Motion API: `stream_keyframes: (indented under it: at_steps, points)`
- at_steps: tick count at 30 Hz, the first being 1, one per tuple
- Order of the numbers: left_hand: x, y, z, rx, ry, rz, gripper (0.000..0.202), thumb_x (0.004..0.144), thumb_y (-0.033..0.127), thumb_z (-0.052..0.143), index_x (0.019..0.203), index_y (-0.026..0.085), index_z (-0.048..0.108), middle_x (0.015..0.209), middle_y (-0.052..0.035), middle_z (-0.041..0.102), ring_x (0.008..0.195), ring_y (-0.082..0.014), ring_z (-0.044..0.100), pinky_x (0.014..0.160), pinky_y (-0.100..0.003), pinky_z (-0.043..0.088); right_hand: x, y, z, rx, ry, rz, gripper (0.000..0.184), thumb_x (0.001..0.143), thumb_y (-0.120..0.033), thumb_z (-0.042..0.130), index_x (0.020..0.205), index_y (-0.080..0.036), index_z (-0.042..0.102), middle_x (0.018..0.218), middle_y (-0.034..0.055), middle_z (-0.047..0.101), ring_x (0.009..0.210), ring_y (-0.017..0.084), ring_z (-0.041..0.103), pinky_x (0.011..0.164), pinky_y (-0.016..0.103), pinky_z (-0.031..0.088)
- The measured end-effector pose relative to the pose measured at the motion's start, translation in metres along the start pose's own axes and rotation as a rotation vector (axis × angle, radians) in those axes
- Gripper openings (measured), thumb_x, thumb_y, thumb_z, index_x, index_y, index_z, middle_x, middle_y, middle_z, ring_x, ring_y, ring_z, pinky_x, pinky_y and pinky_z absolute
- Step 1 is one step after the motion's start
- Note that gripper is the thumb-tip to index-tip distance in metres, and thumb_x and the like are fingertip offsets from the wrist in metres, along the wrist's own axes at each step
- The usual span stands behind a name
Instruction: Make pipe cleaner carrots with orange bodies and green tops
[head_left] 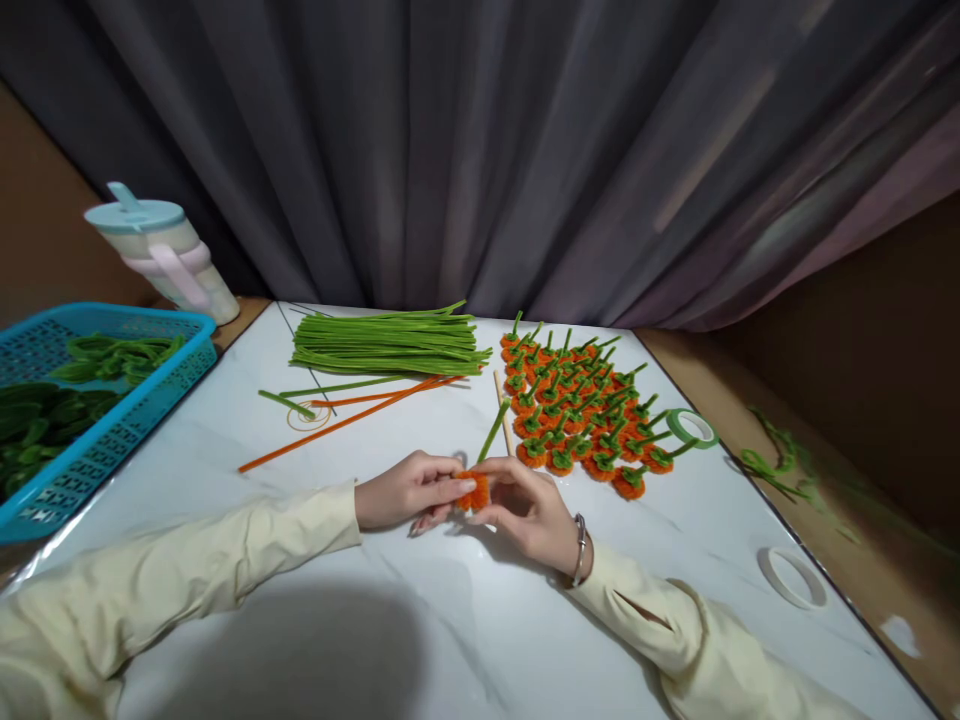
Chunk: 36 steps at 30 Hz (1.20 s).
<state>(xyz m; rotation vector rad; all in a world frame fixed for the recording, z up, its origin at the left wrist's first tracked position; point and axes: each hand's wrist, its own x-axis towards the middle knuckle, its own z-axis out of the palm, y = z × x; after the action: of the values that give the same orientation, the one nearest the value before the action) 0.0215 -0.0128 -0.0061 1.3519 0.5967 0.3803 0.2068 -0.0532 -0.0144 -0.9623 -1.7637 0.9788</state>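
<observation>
Between my two hands, just above the white tabletop [360, 640], is a small fuzzy orange pipe-cleaner persimmon [472, 491] with a green stem [493, 430] pointing up. My left hand [416, 490] pinches its left side with thumb and fingers. From the right, my right hand [529, 505] grips it with thumb and index finger. Right behind my right hand stand several finished orange pieces with green tops [577, 400] in close rows. A thin wooden stick [502, 410] lies beside them.
A bundle of green pipe cleaners [382, 343] lies at the back, with loose orange pipe cleaners [337, 428] in front. At left are a blue basket [172, 375] of green pieces and a tumbler [176, 255]. Green tape [691, 428] and a white ring [793, 578] lie right.
</observation>
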Motion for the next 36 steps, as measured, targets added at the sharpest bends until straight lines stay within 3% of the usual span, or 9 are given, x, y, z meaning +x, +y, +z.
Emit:
stream_keyframes:
  at_steps: [3,12,15,19,23,28,36]
  points:
    - [0.0004,-0.0009,-0.0011,-0.041,-0.009,0.006,0.033,0.083,0.045,0.049,0.069,0.015,0.047,0.043,0.0066,0.046,0.031,-0.0048,0.039,0.033,-0.016,0.031,0.0007,0.0003,0.0002,0.094,0.003,0.031,0.028,0.073,-0.033,0.068,0.093,-0.018,0.054,0.075,0.0022,0.065,0.063,0.012,0.061,0.056,0.021,0.048]
    - [0.0002,-0.0017,0.0004,0.051,-0.002,0.007,0.036,0.084,0.046,0.047,0.069,0.014,0.049,0.043,0.0068,0.045,0.032,-0.0044,0.039,0.035,-0.016,0.032,-0.0046,0.0006,0.0028,-0.07,0.057,-0.047,0.018,0.078,-0.032,0.063,0.076,-0.018,0.054,0.069,0.0026,0.066,0.057,0.012,0.061,0.052,0.02,0.048]
    - [0.0003,-0.0004,0.0007,0.03,0.016,0.013,0.037,0.084,0.048,0.045,0.071,0.014,0.049,0.043,0.0062,0.046,0.033,-0.0049,0.04,0.035,-0.017,0.032,-0.0038,-0.0002,0.0026,-0.097,0.08,-0.069,0.019,0.078,-0.032,0.063,0.085,-0.017,0.055,0.07,0.0029,0.067,0.056,0.011,0.059,0.051,0.02,0.047]
    - [0.0003,-0.0014,0.0001,0.004,0.031,0.024,0.036,0.085,0.048,0.044,0.072,0.014,0.048,0.042,0.0065,0.044,0.032,-0.0053,0.038,0.034,-0.017,0.03,-0.0024,-0.0025,0.0006,-0.137,0.058,-0.113,0.034,0.076,-0.033,0.065,0.105,-0.017,0.054,0.07,0.002,0.067,0.052,0.01,0.056,0.05,0.019,0.046]
    - [0.0005,-0.0028,0.0009,-0.044,0.041,0.029,0.036,0.083,0.049,0.047,0.07,0.015,0.046,0.041,0.0085,0.038,0.033,-0.0054,0.037,0.033,-0.017,0.029,-0.0015,-0.0051,-0.0017,-0.145,0.04,-0.155,0.027,0.078,-0.026,0.063,0.102,-0.017,0.058,0.069,0.0025,0.066,0.054,0.01,0.058,0.051,0.019,0.047]
    - [0.0013,-0.0048,0.0029,-0.041,0.04,0.045,0.035,0.083,0.048,0.048,0.07,0.016,0.045,0.038,0.0104,0.034,0.031,-0.0049,0.033,0.032,-0.017,0.028,-0.0033,-0.0022,-0.0003,-0.084,0.036,-0.087,0.022,0.079,-0.021,0.06,0.1,-0.016,0.057,0.075,0.0041,0.067,0.061,0.012,0.063,0.056,0.02,0.05]
    - [0.0016,-0.002,0.0037,0.001,0.069,0.065,0.038,0.084,0.051,0.044,0.072,0.015,0.045,0.043,0.0085,0.041,0.032,-0.0041,0.037,0.032,-0.015,0.03,-0.0057,-0.0026,0.004,-0.029,0.082,-0.02,0.017,0.08,-0.024,0.059,0.094,-0.016,0.055,0.074,0.0056,0.067,0.061,0.014,0.064,0.053,0.021,0.051]
